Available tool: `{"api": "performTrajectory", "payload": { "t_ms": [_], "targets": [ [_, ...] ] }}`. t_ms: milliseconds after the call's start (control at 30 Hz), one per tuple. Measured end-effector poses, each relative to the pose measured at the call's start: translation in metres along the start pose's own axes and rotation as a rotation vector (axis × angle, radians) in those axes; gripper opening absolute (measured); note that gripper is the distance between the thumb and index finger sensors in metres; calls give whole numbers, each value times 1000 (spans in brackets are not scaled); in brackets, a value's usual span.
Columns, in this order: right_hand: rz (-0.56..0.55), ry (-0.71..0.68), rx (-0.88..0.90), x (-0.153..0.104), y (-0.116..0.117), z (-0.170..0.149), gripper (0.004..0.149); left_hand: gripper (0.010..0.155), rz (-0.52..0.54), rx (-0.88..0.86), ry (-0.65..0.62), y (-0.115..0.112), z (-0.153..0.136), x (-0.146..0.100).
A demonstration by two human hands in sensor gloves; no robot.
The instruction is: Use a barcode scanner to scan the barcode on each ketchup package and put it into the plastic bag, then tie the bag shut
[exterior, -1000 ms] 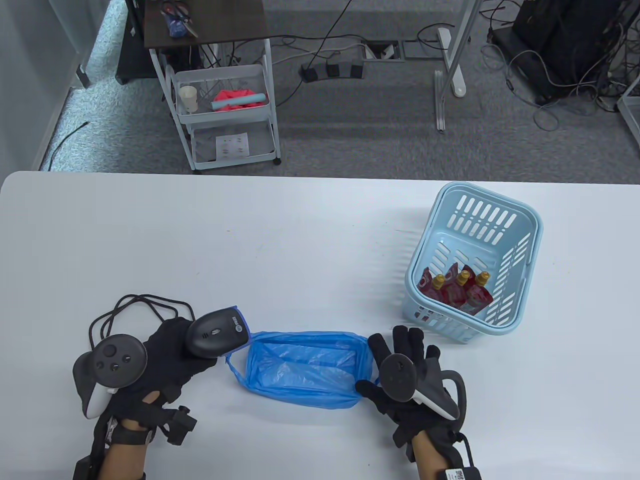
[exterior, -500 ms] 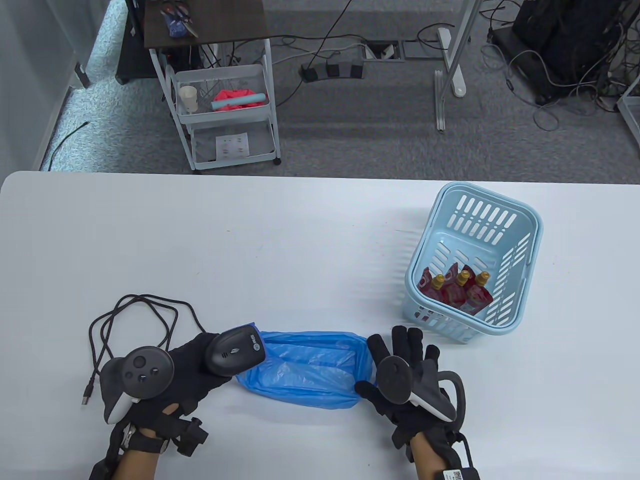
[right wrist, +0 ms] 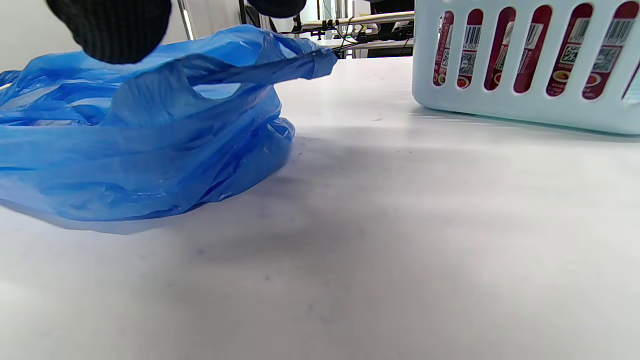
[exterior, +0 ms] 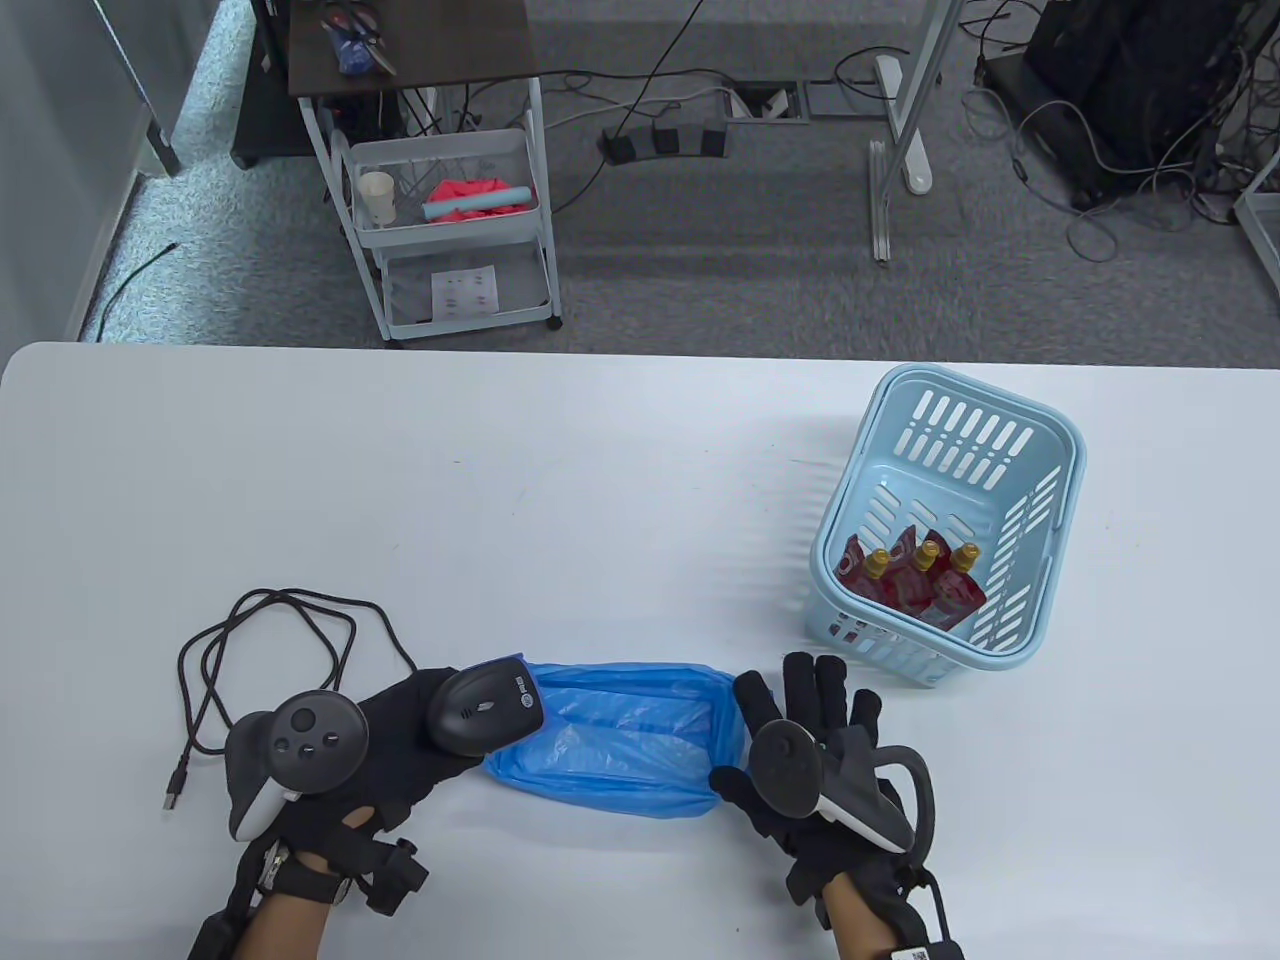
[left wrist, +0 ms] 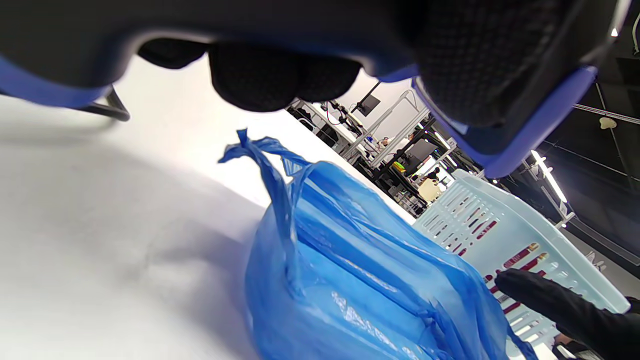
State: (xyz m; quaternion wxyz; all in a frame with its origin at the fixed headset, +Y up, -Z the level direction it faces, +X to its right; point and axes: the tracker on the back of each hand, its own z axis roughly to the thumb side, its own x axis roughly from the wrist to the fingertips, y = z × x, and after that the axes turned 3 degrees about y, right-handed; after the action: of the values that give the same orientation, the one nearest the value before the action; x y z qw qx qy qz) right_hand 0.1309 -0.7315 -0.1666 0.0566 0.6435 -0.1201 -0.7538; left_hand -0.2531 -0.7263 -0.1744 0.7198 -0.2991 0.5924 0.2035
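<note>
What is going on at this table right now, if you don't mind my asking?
A person in sensor gloves is getting ready to scan and bag ketchup. The left hand grips the barcode scanner at the left end of the blue plastic bag. The right hand rests at the bag's right end with fingers straight. The ketchup packages all sit in the light blue basket, so none is bagged yet. The scanner's cable lies loose on the table.

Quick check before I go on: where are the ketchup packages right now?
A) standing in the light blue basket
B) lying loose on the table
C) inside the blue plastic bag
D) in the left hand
A: the ketchup packages stand in the light blue basket, none yet in the blue plastic bag.
</note>
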Motion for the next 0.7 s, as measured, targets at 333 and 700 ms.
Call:
{"api": "performTrajectory", "payload": {
  "t_ms": [333,700],
  "targets": [
    [-57,-50,59,-10,-27,-1,82,52,-26,-7,18,-2,-6,2],
    [-236,34,38,-18,-104,-28,74,49,-22,-7,40,1,-10,1]
  ]
}}
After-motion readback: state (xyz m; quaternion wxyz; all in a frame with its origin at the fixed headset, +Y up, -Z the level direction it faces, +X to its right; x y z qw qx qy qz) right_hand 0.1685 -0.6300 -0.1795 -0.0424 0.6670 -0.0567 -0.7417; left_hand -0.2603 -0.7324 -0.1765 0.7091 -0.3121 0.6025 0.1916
